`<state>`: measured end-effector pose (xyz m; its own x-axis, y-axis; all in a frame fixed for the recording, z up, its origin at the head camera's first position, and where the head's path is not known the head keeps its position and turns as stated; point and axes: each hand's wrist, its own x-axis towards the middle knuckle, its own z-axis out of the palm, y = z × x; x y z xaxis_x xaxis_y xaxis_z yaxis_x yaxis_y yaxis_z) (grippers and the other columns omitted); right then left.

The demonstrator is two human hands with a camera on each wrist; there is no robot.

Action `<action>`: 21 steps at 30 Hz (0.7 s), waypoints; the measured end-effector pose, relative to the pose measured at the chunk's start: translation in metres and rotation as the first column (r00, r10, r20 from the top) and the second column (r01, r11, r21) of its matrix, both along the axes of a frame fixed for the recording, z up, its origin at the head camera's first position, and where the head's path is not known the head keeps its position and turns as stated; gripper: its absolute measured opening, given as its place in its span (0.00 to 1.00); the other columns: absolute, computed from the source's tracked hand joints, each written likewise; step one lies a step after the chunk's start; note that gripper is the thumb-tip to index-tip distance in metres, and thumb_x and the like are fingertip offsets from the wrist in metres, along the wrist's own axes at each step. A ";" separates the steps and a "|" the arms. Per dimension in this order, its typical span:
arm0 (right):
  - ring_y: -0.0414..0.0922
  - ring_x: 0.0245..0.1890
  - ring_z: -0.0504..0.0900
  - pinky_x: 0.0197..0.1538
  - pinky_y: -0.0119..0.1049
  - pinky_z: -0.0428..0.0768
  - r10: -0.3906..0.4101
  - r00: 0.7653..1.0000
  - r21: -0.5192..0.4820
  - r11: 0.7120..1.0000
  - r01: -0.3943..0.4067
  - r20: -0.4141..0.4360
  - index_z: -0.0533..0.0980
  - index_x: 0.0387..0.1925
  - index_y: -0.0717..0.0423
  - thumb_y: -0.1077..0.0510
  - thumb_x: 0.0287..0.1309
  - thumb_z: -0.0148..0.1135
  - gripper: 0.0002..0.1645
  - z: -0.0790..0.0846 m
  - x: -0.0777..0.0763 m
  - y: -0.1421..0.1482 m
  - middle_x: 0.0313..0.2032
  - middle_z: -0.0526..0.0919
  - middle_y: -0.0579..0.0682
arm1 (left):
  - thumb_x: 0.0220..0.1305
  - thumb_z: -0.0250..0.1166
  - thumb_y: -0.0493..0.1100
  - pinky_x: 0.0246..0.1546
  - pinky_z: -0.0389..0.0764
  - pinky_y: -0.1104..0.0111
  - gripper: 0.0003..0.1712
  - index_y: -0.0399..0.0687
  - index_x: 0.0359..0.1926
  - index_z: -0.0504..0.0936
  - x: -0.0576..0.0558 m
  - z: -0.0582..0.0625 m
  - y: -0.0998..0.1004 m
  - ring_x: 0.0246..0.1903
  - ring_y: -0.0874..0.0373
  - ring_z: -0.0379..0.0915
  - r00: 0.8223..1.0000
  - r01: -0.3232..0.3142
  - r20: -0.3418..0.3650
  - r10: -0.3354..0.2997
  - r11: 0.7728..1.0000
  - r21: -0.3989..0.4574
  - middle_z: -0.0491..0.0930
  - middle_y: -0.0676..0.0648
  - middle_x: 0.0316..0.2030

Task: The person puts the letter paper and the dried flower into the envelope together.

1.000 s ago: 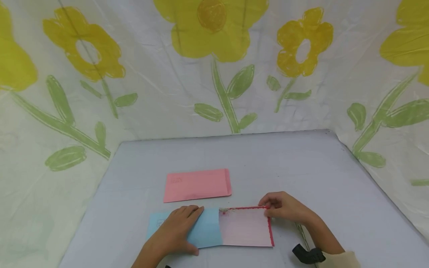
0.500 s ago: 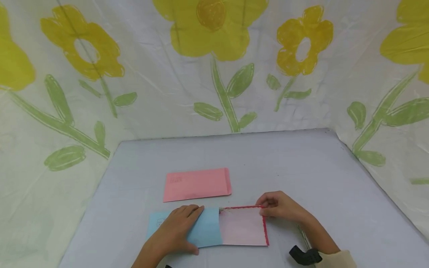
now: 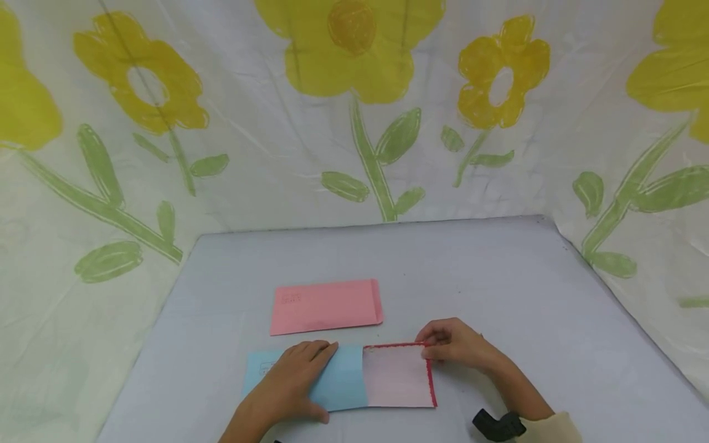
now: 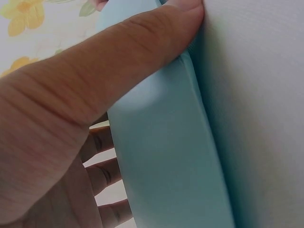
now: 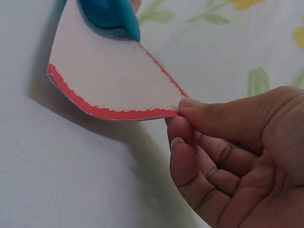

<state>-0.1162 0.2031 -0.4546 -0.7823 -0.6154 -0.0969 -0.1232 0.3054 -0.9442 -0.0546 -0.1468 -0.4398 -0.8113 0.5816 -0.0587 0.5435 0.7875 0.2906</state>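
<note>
A blue envelope (image 3: 344, 381) lies near the front of the table, its open end facing right. My left hand (image 3: 290, 381) grips it across its width, thumb at the near edge and fingers at the far edge; the left wrist view shows the thumb (image 4: 118, 66) over the blue paper. Partly inside the envelope is a pale pink card (image 3: 396, 381) with a red scalloped border. Between thumb and fingers, my right hand (image 3: 454, 344) pinches its far right corner. In the right wrist view the card (image 5: 109, 78) bows upward, and the envelope's mouth (image 5: 111, 16) gapes around it.
A pink envelope (image 3: 327, 307) lies flat behind the blue one. The white table (image 3: 471, 264) is backed by a cloth (image 3: 249, 172) printed with yellow flowers. A black curved device (image 3: 498, 426) sits by the right wrist and sleeve.
My right hand has moved left with the card, which has slid further into the blue envelope. My left hand and the pink envelope have stayed in place.
</note>
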 end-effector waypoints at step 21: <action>0.49 0.23 0.77 0.26 0.39 0.78 -0.054 0.998 0.021 0.998 0.053 0.040 0.77 0.38 0.62 0.63 0.50 0.64 0.12 0.001 0.004 -0.023 0.26 0.80 0.54 | 0.26 0.66 0.75 0.58 0.59 0.55 0.65 0.48 0.66 0.59 0.002 0.002 0.000 0.57 0.54 0.57 0.999 0.022 -0.031 -0.021 1.000 0.008 0.63 0.50 0.59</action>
